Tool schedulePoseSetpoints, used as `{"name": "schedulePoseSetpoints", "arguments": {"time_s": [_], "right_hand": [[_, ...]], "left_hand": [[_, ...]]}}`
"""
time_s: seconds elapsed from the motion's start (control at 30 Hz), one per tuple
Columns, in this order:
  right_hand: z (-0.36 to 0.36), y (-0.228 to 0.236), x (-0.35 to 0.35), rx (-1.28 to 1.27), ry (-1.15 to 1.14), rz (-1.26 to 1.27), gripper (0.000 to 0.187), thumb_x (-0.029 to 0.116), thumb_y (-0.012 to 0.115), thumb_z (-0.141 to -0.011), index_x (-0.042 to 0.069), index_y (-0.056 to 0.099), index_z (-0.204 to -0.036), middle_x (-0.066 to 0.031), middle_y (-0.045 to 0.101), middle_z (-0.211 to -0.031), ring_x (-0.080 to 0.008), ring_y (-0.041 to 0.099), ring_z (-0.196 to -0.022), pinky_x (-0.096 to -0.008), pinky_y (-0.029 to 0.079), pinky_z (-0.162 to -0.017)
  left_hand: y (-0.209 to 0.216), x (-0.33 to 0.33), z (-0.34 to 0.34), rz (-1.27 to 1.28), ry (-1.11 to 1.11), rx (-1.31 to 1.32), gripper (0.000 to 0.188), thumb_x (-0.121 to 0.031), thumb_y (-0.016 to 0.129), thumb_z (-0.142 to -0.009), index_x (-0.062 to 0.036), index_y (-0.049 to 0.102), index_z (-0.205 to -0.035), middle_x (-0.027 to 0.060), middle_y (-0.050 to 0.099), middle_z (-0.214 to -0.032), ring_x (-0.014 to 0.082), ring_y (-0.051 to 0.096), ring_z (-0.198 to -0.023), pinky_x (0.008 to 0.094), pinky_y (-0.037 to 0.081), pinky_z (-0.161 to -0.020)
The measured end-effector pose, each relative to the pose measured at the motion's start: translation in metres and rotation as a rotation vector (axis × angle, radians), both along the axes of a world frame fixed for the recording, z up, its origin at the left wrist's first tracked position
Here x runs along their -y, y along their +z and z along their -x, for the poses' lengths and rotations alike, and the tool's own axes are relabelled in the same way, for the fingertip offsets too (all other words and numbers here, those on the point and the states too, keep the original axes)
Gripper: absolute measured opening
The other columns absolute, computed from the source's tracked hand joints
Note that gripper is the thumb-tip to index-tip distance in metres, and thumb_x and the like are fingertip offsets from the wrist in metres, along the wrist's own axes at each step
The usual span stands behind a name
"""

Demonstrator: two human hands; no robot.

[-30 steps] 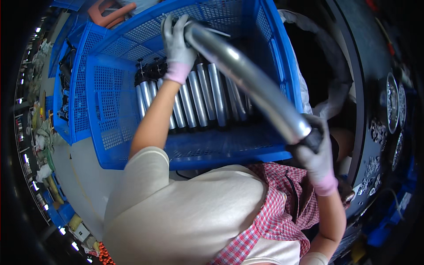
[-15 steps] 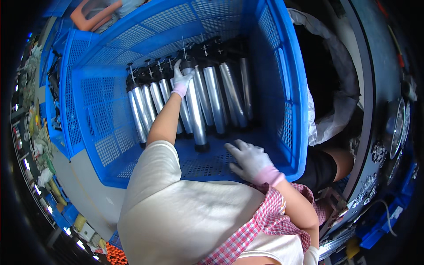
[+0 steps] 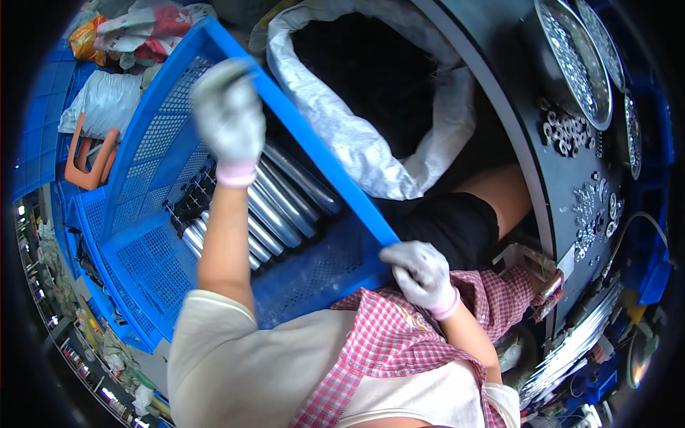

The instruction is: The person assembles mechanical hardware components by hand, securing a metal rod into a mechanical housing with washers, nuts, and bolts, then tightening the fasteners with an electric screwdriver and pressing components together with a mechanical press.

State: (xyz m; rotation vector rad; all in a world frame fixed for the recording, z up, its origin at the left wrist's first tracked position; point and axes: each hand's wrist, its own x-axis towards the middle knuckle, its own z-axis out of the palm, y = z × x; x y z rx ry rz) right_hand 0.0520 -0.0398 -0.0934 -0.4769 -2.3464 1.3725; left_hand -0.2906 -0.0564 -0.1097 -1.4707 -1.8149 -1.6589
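My left hand (image 3: pixel 230 118), in a white glove with a pink cuff, is raised over the far part of a blue plastic crate (image 3: pixel 321 160). It is smeared by motion, so its fingers cannot be read. At the crate's near right corner is my right hand (image 3: pixel 424 278), also gloved, with its fingers curled against the rim. Inside the crate, silver metal tubes (image 3: pixel 275 207) lie side by side in a slanting row. Black fittings with thin rods (image 3: pixel 187 203) cap their far ends. My left forearm covers part of the row.
Beyond the crate's right side stands a white woven sack (image 3: pixel 342 132) with a dark opening. A dark table (image 3: pixel 531 160) on the right carries metal bowls (image 3: pixel 581 68) and loose small metal parts (image 3: pixel 589 214). Bags (image 3: pixel 107 100) and an orange frame-like object (image 3: pixel 89 160) lie at the far left.
The view has swung right. My left hand has let go of the tube it held and moved up over the crate. My right hand, earlier spread over the crate, is now curled at its corner.
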Motion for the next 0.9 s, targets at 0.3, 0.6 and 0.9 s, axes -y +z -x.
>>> {"name": "schedulePoseSetpoints", "arguments": {"time_s": [0.3, 0.6, 0.9], "right_hand": [[-0.002, -0.014, -0.023, -0.049, 0.025, 0.413, 0.025, 0.015, 0.05, -0.092, 0.001, 0.063, -0.109, -0.0153, 0.063, -0.097, -0.0281, 0.063, -0.089, -0.0341, 0.049, -0.08], [-0.031, -0.001, -0.031, -0.31, -0.556, 0.073, 0.027, 0.002, 0.054, -0.079, -0.002, 0.067, -0.103, -0.0174, 0.068, -0.1, -0.0295, 0.066, -0.091, -0.0356, 0.051, -0.082], [-0.016, 0.055, -0.048, -0.209, -0.128, 0.081, 0.051, 0.031, 0.068, -0.082, -0.002, 0.051, -0.117, -0.0199, 0.059, -0.107, -0.0312, 0.058, -0.098, -0.0381, 0.045, -0.087]], "left_hand": [[-0.142, -0.182, -0.093, 1.594, -0.694, -0.575, 0.041, -0.037, 0.057, -0.085, -0.0059, 0.067, -0.109, 0.0218, 0.064, -0.111, 0.0354, 0.059, -0.109, 0.0411, 0.046, -0.092], [0.093, -0.089, -0.08, 1.297, -0.604, 0.225, 0.03, -0.025, 0.06, -0.087, 0.0026, 0.06, -0.098, 0.0106, 0.06, -0.073, 0.0157, 0.057, -0.068, 0.0288, 0.047, -0.066], [0.119, -0.005, -0.174, 0.252, -0.746, 0.837, 0.03, -0.033, 0.054, -0.093, -0.0034, 0.056, -0.094, 0.0015, 0.058, -0.077, 0.0138, 0.055, -0.069, 0.0282, 0.045, -0.067]]}}
